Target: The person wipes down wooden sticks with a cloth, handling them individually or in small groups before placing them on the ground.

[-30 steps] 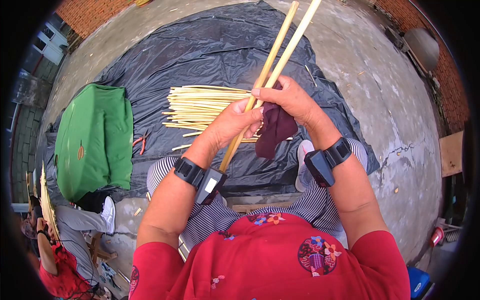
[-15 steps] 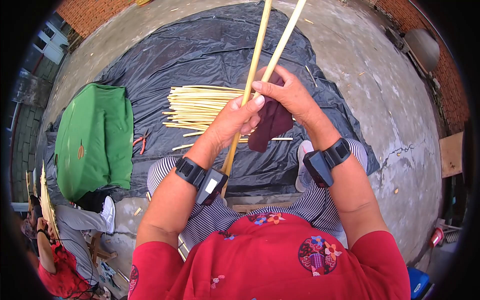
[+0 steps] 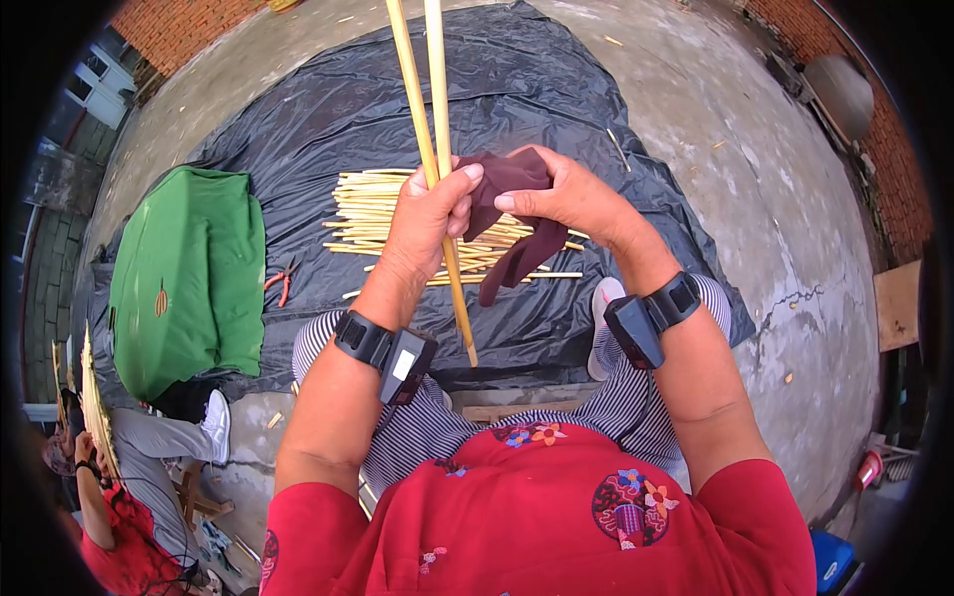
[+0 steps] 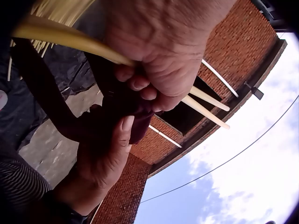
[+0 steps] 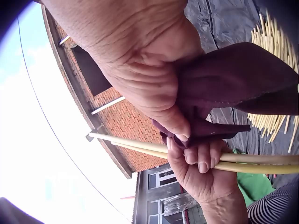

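My left hand (image 3: 425, 214) grips two long pale bamboo sticks (image 3: 429, 109) that rise nearly upright past the top of the head view, their lower ends (image 3: 464, 338) pointing at my lap. My right hand (image 3: 566, 194) pinches a dark maroon cloth (image 3: 512, 214) against the sticks, right beside the left thumb. The cloth hangs down below both hands. In the left wrist view the left hand (image 4: 163, 60) curls round the sticks (image 4: 208, 105) with the cloth (image 4: 126, 116) beneath. In the right wrist view the right hand (image 5: 140, 70) holds the cloth (image 5: 233, 88) above the sticks (image 5: 140, 147).
A pile of pale bamboo strips (image 3: 397, 214) lies on a black plastic sheet (image 3: 328, 109) over concrete. A green bag (image 3: 189, 278) and red-handled pliers (image 3: 281, 283) lie to the left. Another person (image 3: 129, 487) sits at lower left. Brick walls stand around.
The two sticks have swung from leaning right to nearly upright. My left hand has shifted left and up along them, and the cloth now sits between both hands at the sticks.
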`<state>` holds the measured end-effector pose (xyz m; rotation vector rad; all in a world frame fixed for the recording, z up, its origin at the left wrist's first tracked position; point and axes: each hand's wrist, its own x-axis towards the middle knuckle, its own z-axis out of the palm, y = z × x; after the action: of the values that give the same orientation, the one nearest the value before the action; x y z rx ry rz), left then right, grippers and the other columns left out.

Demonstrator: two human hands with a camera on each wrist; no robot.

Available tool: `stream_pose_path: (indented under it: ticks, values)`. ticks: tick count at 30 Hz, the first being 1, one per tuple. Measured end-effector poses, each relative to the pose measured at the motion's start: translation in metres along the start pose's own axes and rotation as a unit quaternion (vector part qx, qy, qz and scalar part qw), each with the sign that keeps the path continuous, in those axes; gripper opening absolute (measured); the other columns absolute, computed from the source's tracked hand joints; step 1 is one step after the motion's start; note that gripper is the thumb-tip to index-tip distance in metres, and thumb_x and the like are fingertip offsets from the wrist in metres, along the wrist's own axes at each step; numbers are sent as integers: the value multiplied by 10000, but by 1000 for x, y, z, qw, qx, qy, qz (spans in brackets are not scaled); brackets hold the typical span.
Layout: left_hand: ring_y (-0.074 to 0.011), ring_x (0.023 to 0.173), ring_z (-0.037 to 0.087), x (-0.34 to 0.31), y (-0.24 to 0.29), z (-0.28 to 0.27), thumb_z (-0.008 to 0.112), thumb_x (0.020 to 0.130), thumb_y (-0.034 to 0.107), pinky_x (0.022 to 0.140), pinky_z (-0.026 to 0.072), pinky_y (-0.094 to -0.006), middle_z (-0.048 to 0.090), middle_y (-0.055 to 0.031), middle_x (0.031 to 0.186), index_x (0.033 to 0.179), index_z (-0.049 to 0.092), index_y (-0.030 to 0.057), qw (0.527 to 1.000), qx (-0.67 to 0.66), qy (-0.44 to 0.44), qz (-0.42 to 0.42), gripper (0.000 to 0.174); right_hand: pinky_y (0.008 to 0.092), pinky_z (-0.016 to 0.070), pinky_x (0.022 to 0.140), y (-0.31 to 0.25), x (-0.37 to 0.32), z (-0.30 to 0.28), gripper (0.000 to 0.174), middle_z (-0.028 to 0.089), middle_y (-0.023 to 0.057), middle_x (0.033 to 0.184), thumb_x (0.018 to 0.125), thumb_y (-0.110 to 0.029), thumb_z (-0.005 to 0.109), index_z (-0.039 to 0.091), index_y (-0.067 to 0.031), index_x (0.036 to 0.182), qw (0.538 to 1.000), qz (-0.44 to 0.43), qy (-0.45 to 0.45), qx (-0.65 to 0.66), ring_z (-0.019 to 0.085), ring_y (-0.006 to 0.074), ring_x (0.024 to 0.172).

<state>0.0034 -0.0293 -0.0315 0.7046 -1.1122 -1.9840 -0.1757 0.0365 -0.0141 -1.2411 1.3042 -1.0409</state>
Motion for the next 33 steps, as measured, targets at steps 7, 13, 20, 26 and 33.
stream_pose_path:
  ticks: [7,13,20,26,33]
  values:
    - [-37,430,379,5,3,-4,654,854,151,385,303,-179,467,35,586,918,502,88,998,-7,38,56,177,272,476,837,3,1,2,485,615,60,1047,766,-194,766,531,-30,1158,1000,14,10,21,578,118,944]
    - [-39,446,388,9,17,-18,621,876,151,390,313,-183,464,32,601,842,490,112,985,-55,98,129,141,268,485,778,12,1,-11,408,635,67,985,796,-166,719,562,0,1134,995,18,-16,-98,594,114,883]
    - [-43,450,392,7,25,-24,613,882,156,390,321,-184,473,26,606,833,490,112,976,-31,139,165,139,274,483,675,24,11,-31,244,657,70,839,850,-163,589,620,14,1015,978,-20,155,-141,613,132,758]
    - [-45,438,386,12,22,-32,600,895,160,379,314,-187,477,19,605,859,501,98,966,-19,206,153,123,313,488,867,6,6,-34,321,614,84,1132,952,-236,501,529,-34,1200,950,-99,196,221,605,179,1009]
    - [-52,446,386,12,8,-25,587,912,185,396,304,-184,487,19,613,976,543,54,985,77,136,67,153,354,463,928,9,9,-26,363,594,63,1180,971,-296,472,521,-37,1221,939,-101,122,306,577,198,1080]
